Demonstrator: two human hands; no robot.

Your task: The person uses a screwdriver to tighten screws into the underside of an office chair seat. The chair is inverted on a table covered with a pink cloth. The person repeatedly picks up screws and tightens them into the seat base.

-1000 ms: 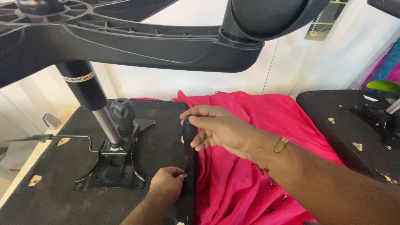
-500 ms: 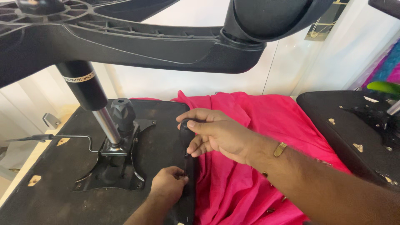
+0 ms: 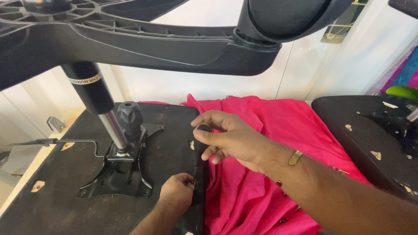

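1. The upside-down chair seat [image 3: 170, 130] is lying flat, bottom side up, with a pink cloth [image 3: 261, 174] beside and under its right edge.
2. The right hand [image 3: 233, 139] is hovering over that edge. Its fingers are curling around a small dark round part [image 3: 203, 128], pinching it between thumb and fingertips.
3. The left hand [image 3: 176, 191] is resting on the same edge lower down, with its fingers bunched on something tiny. I cannot tell what it is.
4. The seat is probably heavy and stiff, so the edges look like the best place to hold it. The metal post [image 3: 111, 128] and plate [image 3: 117, 174] look hard and heavy too.
5. The cloth is looking soft and floppy.
6. The chair's black legs [image 3: 143, 48] are blocking the top of the view. A second black seat [image 3: 370, 135] on the right is cut off.
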